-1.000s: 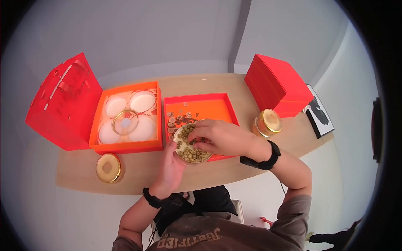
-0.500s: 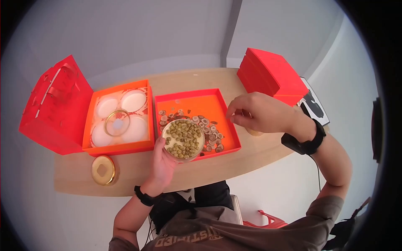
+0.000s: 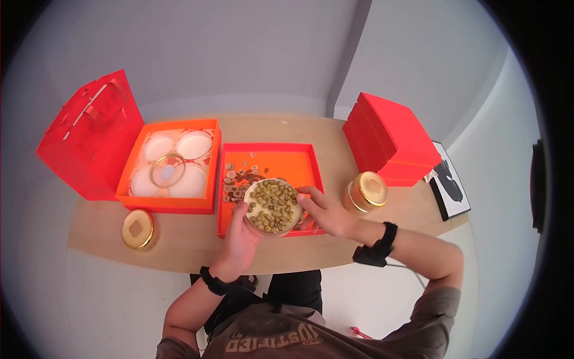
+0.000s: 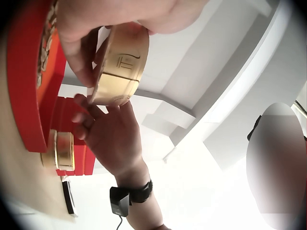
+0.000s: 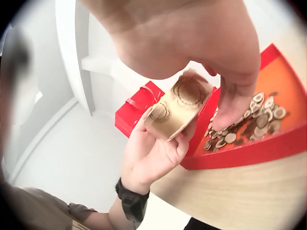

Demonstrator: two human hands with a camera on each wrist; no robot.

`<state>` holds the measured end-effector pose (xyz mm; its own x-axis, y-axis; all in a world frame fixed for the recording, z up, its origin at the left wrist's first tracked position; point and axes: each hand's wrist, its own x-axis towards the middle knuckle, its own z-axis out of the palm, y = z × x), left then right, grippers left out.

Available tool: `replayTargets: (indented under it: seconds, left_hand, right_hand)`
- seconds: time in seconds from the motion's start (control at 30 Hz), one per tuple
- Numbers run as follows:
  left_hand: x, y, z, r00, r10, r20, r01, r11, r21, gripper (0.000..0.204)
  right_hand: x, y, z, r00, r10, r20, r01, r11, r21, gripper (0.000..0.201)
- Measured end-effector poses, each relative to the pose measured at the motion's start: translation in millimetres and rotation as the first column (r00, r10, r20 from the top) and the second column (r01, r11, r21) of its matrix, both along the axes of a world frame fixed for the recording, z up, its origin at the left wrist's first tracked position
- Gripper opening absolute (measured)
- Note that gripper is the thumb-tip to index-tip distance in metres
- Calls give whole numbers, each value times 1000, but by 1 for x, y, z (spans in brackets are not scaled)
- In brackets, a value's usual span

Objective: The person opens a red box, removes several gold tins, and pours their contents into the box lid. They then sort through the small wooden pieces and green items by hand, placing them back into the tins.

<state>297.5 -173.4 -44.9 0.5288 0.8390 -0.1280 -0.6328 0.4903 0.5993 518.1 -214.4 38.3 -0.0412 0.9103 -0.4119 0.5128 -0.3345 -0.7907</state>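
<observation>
A round jar (image 3: 273, 209) with a gold label holds many small greenish-brown dried curls, loosely spread over its pale bottom. My left hand (image 3: 237, 248) grips it from the left, thumb up along its side and fingers around the wall, as the left wrist view shows. My right hand (image 3: 320, 212) pinches the jar's right rim between thumb and index finger, while its other fingers hang loosely lower down. Beneath the jar lies an orange-lined red tray (image 3: 269, 148) with dried round slices (image 3: 233, 179) scattered in it; the jar and hands hide part of them.
On the left, an orange box (image 3: 170, 207) carries several white round inserts and a clear, gold-rimmed round piece (image 3: 167, 170); a red gift bag (image 3: 95, 143) stands beside it. Gold-lidded jars (image 3: 137, 230) sit front left and right. Red boxes (image 3: 394, 137) and a framed picture (image 3: 451, 179) occupy the right.
My right hand came out of the jar, swung right over the tray's edge, and is back at the jar's right rim. My left hand has kept hold of the jar throughout.
</observation>
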Motion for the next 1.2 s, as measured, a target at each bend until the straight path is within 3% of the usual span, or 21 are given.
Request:
replayTargets:
  seconds: [0.03, 0.1, 0.13, 0.2, 0.43, 0.5, 0.57, 0.6, 0.67, 0.7, 0.77, 0.8, 0.87, 1.07, 1.2]
  left_hand:
    - [5, -4, -1, 1000, 18, 1, -18, 1000, 16, 51]
    - [12, -7, -2, 999, 36, -3, -36, 998, 51, 54]
    - [15, -10, -3, 999, 41, 5, -41, 998, 38, 54]
    - [17, -11, -1, 999, 37, 2, -37, 999, 28, 53]
    - [22, 4, 0, 992, -57, -110, 72, 987, 141, 51]
    - [17, 11, -2, 986, -89, -141, 110, 983, 147, 48]
    - [10, 21, -5, 913, -84, -399, 164, 972, 169, 51]
    - [6, 24, -7, 912, -87, -402, 164, 973, 162, 51]
    - [-1, 29, -12, 701, 278, -657, 195, 811, 552, 51]
    - [-5, 33, -13, 700, 271, -660, 198, 816, 544, 51]
    - [-10, 39, -12, 424, 582, -693, 521, 470, 713, 52]
    - [-10, 40, -16, 420, 576, -701, 522, 479, 706, 52]
    - [-5, 41, -25, 265, 741, -617, 760, 233, 607, 55]
    - [1, 40, -29, 116, 743, -659, 830, 292, 475, 62]
    - [0, 42, -23, 160, 694, -702, 827, 294, 479, 59]
  right_hand:
    - [-1, -4, -9, 1000, 9, -8, -9, 1000, 6, 68]
    - [-4, -9, -26, 922, -124, -366, 133, 991, -1, 61]
    - [-2, -10, -36, 919, -118, -376, 131, 991, 10, 61]
    - [-1, -11, -53, 825, -104, -555, 172, 983, 71, 60]
    - [7, -10, -76, 730, -116, -673, 224, 972, 75, 53]
    - [13, -8, -82, 675, -188, -713, 342, 936, 78, 50]
    - [22, -7, -77, 679, -192, -708, 370, 923, 105, 50]
    - [26, -7, -73, 684, -200, -701, 404, 905, 136, 49]
    - [34, -4, -70, 684, -223, -695, 444, 883, 154, 49]
    - [38, -2, -70, 687, -238, -687, 480, 858, 184, 49]
    - [44, 2, -73, 683, -257, -684, 500, 847, 182, 49]
    - [44, 5, -75, 681, -267, -682, 518, 834, 191, 50]
    - [45, 12, -85, 685, -268, -678, 530, 821, 212, 51]
    - [38, 20, -96, 663, -278, -695, 559, 802, 212, 53]
    - [37, 23, -97, 641, -270, -718, 570, 795, 210, 54]
